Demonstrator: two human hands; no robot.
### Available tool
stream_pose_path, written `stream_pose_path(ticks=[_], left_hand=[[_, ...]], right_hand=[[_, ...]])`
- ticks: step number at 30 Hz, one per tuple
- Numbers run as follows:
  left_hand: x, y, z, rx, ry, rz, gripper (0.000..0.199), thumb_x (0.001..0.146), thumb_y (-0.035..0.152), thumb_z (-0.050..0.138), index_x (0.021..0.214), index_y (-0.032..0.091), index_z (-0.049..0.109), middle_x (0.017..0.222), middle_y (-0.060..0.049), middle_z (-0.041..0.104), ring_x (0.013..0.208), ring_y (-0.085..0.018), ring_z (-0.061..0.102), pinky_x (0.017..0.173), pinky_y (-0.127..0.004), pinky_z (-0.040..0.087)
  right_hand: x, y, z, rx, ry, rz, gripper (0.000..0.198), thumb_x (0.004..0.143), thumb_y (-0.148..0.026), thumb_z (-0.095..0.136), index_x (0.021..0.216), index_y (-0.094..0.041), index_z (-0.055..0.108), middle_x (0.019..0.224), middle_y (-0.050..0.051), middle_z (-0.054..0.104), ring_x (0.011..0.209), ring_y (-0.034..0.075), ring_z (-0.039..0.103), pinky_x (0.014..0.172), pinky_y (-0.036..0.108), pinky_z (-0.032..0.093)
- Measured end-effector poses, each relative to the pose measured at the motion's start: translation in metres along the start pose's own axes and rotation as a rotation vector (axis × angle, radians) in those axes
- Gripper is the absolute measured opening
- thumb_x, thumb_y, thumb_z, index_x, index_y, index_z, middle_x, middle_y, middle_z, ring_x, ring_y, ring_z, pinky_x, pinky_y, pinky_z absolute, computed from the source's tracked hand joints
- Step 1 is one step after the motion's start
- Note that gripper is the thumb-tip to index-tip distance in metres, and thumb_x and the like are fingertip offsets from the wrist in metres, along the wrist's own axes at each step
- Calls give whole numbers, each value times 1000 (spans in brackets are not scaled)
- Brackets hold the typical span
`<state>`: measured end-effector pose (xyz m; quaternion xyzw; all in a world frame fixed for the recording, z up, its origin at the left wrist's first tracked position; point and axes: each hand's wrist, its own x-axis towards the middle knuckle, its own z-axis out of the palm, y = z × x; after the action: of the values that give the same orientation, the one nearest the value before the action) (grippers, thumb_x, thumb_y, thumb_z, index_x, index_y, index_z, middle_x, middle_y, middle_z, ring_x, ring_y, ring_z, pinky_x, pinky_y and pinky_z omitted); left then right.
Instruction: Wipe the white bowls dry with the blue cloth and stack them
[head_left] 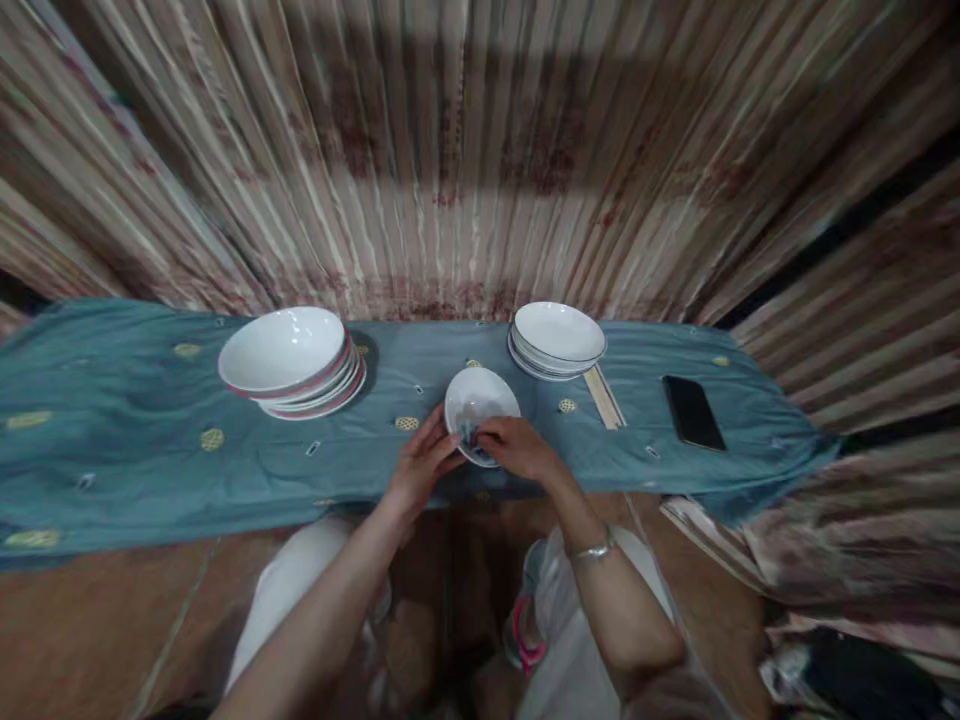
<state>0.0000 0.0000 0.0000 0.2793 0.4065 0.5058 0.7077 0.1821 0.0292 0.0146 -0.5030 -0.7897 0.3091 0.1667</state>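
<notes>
Left hand (422,464) pinches bowl (481,390) rim; right hand (519,447) curled inside, cannot tell whether pinching anything. Phone (692,412) lies right.

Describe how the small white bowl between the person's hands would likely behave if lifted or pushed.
The small white bowl is probably stiff and breakable, since its glossy white surface looks ceramic. That smooth sheen could make it somewhat slippery to grip. Pushed, it might drag or catch on the tablecloth, which shows wrinkles.

We could pass between the dishes (292,362) left of centre and the central bowl (481,393); the curtain (480,150) blocks us up top.
</notes>
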Motion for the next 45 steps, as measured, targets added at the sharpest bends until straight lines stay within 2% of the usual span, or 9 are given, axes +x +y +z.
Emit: stream_pose_path(ticks=[5, 10, 14, 17, 21, 28, 34, 39, 45], left_hand=[[0, -1, 0, 3, 11, 8, 77, 59, 39, 93, 130, 26, 65, 117, -8, 75, 114, -29, 68, 101, -51, 55], [0, 0, 1, 3, 42, -1, 81, 56, 39, 94, 130, 26, 65, 114, -7, 76, 108, -28, 70, 96, -48, 58], [0, 0, 2, 13, 58, -5, 79, 56, 39, 94, 130, 27, 66, 112, -6, 76, 105, -26, 71, 90, -41, 60], [1, 0, 2, 15, 86, -1, 79, 56, 39, 94, 129, 27, 67, 112, -6, 76, 104, -25, 71, 86, -37, 60], [2, -1, 1, 6, 91, -4, 83, 53, 43, 94, 129, 27, 66, 109, -6, 76, 102, -25, 71, 84, -37, 59], [2, 0, 1, 4, 90, -6, 79, 54, 42, 93, 127, 27, 67, 98, -3, 75, 97, -23, 70, 85, -37, 58], [1, 0, 1, -43, 96, 5, 78, 52, 38, 95, 125, 26, 68, 90, -1, 75, 89, -20, 70, 88, -42, 58], [0, 2, 2, -36, 97, 21, 73, 54, 36, 94, 122, 25, 70, 97, -3, 75, 98, -23, 69, 90, -46, 59], [2, 2, -2, 38, 141, 60, 67, 52, 41, 93, 114, 23, 73, 114, -8, 75, 110, -27, 67, 93, -43, 56]], right_hand=[[0, 1, 0, 237, -25, -8, 25, 89, -17, 52, 86, -18, 77, 81, 1, 74, 75, 15, 63, 71, 24, 44], [-1, 3, 1, 531, -31, -15, 22, 86, -33, 61, 83, -17, 75, 75, 0, 70, 69, 14, 59, 67, 25, 44], [-3, 1, 0, 645, -30, -13, 28, 79, -44, 71, 87, -17, 75, 74, -1, 67, 63, 12, 53, 61, 24, 41], [-5, -1, 1, 682, -9, 7, 32, 76, -44, 75, 94, -18, 74, 75, -1, 66, 64, 12, 54, 62, 24, 44], [-6, -2, 3, 691, 12, 1, 32, 72, -39, 78, 96, -19, 74, 79, -1, 68, 71, 14, 58, 70, 27, 48], [-10, -1, 0, 615, 48, -78, 23, 70, -29, 78, 91, -21, 74, 107, 4, 71, 99, 19, 65, 94, 35, 48], [-16, 0, -4, 494, 26, -78, 20, 71, -20, 71, 92, -22, 73, 104, 2, 73, 97, 19, 67, 93, 33, 49], [-23, 2, -8, 408, 63, -54, 23, 69, -13, 65, 88, -22, 72, 105, 2, 74, 97, 19, 68, 92, 33, 49], [-29, 10, -11, 413, 174, -1, 22, 68, -18, 64, 87, -22, 73, 108, 3, 74, 101, 21, 68, 97, 36, 48]])
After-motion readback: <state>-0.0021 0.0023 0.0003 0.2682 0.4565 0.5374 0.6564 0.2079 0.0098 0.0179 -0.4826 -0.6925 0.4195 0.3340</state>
